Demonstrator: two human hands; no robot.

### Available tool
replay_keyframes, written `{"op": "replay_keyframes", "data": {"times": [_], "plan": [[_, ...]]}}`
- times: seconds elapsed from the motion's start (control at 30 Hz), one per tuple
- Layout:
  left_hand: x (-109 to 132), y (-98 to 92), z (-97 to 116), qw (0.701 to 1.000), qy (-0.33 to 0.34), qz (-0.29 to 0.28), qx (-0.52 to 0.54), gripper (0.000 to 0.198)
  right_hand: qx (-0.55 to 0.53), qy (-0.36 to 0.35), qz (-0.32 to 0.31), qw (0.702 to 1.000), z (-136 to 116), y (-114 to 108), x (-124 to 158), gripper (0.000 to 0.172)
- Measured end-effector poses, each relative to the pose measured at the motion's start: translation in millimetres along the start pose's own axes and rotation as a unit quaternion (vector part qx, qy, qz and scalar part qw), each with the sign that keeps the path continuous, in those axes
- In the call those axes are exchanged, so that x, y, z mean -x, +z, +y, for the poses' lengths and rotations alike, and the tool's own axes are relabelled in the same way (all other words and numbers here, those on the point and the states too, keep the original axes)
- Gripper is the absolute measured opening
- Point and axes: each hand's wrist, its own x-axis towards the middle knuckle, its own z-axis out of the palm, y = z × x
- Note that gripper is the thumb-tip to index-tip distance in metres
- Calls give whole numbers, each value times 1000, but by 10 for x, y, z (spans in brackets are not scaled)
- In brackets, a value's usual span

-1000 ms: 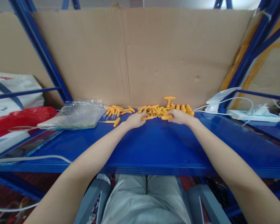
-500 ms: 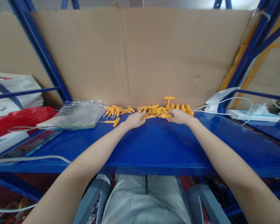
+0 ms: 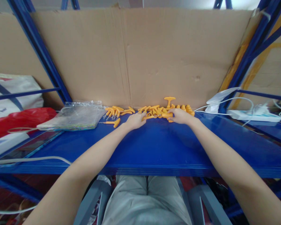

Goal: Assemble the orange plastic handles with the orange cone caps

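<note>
Near the back of the blue shelf, my left hand (image 3: 136,121) has its fingers closed on the end of a yellow spiral piece (image 3: 150,117). My right hand (image 3: 179,116) grips a yellow handle (image 3: 167,115) with a metal corkscrew pointing left, between the two hands. Behind them lies a pile of yellow handles (image 3: 155,108). One yellow T-shaped piece (image 3: 170,100) stands upright at the back. Several yellow corkscrews (image 3: 112,111) lie left of my left hand, with a single one (image 3: 115,122) in front of them.
Clear plastic bags (image 3: 81,114) lie at the left, beside a red bag (image 3: 25,120). A white power strip (image 3: 255,115) with cables is at the right. A cardboard sheet (image 3: 164,56) rises behind the shelf (image 3: 159,147), between blue posts.
The handle in my right hand and its metal corkscrew have shifted very slightly. My left hand has hardly moved.
</note>
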Motion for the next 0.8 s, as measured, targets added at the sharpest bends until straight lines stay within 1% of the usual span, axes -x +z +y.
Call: {"op": "replay_keyframes", "data": {"times": [0.13,0.23,0.33,0.53,0.67,0.8], "plan": [[19,-7,53,1000,8,16,11,30,-36,-36,20,999,-17,50,-27,33],[38,-15,111,999,13,51,8,32,-51,-80,38,995,-86,65,-23,27],[49,-18,136,997,14,75,4,34,-48,-105,57,992,-126,73,-18,24],[38,-3,108,993,1,113,24,34,-100,-111,91,985,-75,115,-54,24],[11,33,86,991,14,122,53,31,-136,-121,94,979,-40,141,-77,25],[-22,78,44,989,33,123,79,27,-145,-132,100,976,-38,143,-80,28]]}}
